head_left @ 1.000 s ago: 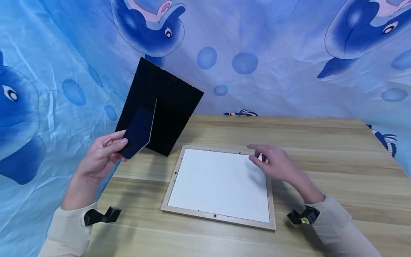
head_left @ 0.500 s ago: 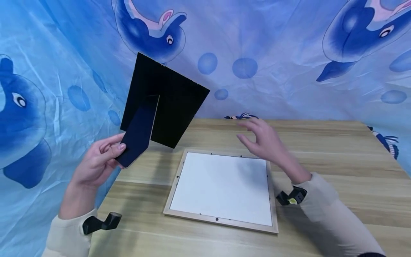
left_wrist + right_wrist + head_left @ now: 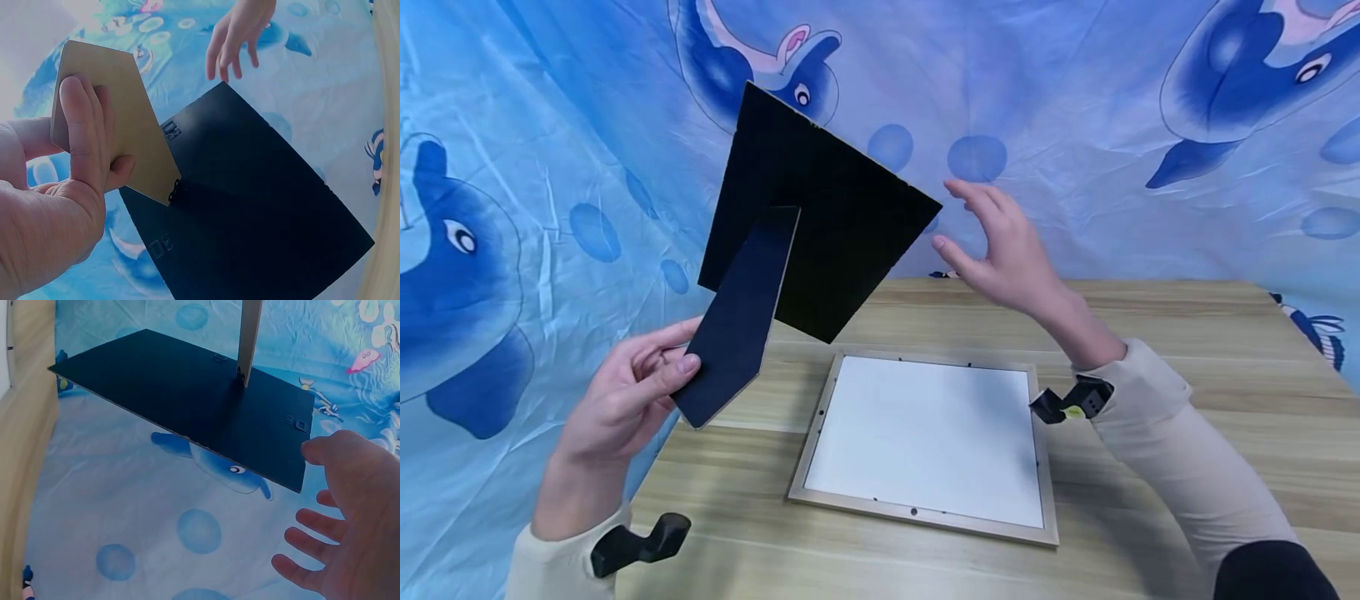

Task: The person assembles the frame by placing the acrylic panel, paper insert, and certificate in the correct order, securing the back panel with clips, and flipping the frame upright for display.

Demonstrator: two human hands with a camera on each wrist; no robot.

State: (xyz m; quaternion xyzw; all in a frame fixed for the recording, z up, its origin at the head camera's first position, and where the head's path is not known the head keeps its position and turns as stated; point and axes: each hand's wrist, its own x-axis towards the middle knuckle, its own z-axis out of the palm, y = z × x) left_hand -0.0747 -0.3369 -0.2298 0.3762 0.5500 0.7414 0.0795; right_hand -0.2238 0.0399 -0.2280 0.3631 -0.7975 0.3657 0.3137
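Right grip point(image 3: 1007, 254) has risen near the black panel point(image 3: 842, 217), fingers loose; left grip point(image 3: 632, 387) pinches its stand leg point(image 3: 737, 325), presumably leaving panel edges free.

The left grip point(image 3: 628, 392) pinches the leg point(image 3: 741, 312) of the black panel point(image 3: 846, 225); the right grip point(image 3: 1009, 250) hovers near the panel.
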